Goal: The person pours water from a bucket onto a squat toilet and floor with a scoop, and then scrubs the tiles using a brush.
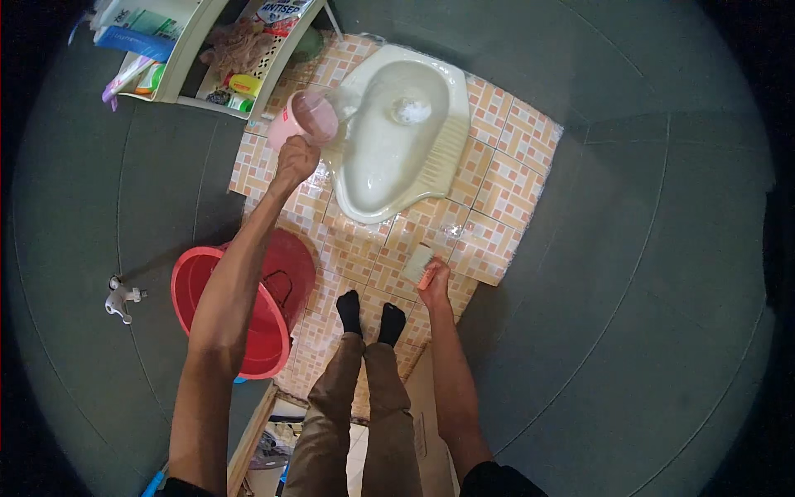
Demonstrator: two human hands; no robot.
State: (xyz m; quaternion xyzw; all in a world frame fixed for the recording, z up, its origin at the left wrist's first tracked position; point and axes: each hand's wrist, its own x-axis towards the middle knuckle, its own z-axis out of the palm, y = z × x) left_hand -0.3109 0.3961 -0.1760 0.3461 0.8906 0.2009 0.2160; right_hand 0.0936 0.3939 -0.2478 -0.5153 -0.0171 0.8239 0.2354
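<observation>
My left hand point(297, 160) is closed round the handle of a pink water dipper point(287, 124), held out at the left side of a squat toilet point(458, 91). The dipper is tilted toward the toilet, and a blur, perhaps water, shows by its rim. Whitish foam or water point(411, 110) lies in the far end of the bowl. Nearer to me, on the right, my right hand point(435, 282) grips a scrub brush point(419, 262) with pale bristles and an orange body. The brush is above the tiles, apart from the toilet.
A red bucket point(184, 279) stands at my left, under my left forearm. Beyond it a tap point(122, 299) sticks out of the dark wall. A cream shelf rack point(184, 58) with bottles and packets is at the far left. My feet in black socks point(349, 311) stand on patterned tiles point(509, 178), which look wet.
</observation>
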